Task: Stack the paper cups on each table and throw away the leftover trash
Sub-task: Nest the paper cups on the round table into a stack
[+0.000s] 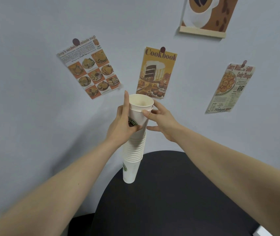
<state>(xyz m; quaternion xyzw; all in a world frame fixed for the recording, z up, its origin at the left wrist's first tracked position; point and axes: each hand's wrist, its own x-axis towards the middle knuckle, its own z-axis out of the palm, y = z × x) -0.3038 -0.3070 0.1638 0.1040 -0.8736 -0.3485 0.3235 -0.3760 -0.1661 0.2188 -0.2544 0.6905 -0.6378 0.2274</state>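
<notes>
paper cups [134, 147] nested into one tall stack stand at the near-left edge of the black round table [178, 184], base on the tabletop and top leaning slightly away toward the wall. the step in hand looks like seating the top cup [140, 109] into the stack: the left hand [121, 123] wraps the cup's side with one finger raised straight past the rim, and the right hand [161, 121] pinches near the rim with thumb and fingers (the lower fingers hang loose). the top cup's mouth faces up and appears empty, its inside pale and bare. next, i judge, calls for a gentle press straight down while steadying the stack, since so tall a column could topple off the table's edge. food posters [156, 74] hang on the wall beyond the table.
</notes>
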